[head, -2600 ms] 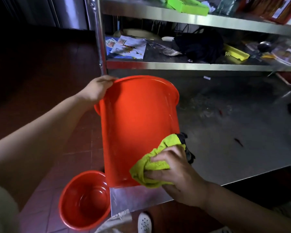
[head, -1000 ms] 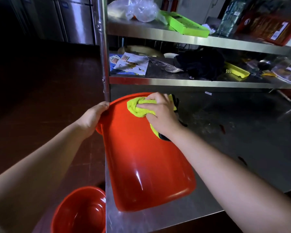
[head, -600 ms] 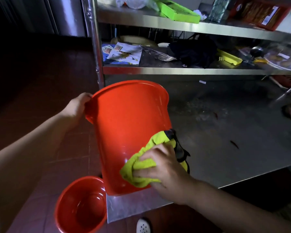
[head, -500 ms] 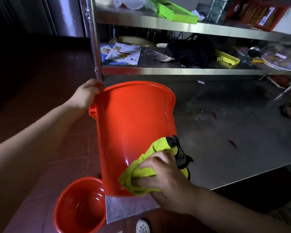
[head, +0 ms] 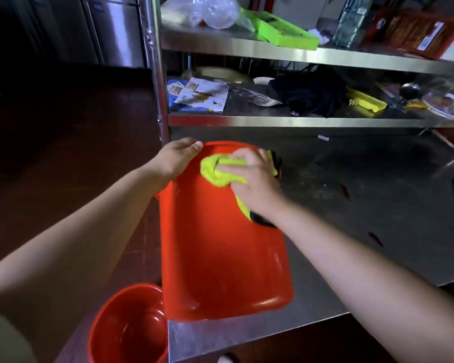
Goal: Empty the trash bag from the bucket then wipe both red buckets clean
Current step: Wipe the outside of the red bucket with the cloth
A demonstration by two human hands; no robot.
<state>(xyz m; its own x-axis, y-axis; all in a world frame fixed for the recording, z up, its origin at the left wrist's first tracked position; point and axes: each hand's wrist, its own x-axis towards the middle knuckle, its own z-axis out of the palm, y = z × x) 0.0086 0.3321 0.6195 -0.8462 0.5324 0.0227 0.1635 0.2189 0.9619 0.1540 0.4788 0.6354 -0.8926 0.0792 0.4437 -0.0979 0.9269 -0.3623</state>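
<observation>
Change: right hand (head: 254, 184) w/ yellow cloth (head: 220, 174) moved from base to rim end of red bucket (head: 220, 258), now tipped at worktop (head: 378, 231) left edge
Fingers: right pressed on cloth; left hand (head: 176, 161) gripping rim
Meaning: outer wall wipe ongoing; second bucket (head: 129, 326) pending

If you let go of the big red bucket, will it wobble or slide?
Probably. The bucket leans on the steel table, steadied only by the left hand at its rim. Its glossy, seemingly wet plastic looks slippery, and empty it is likely light.
</observation>
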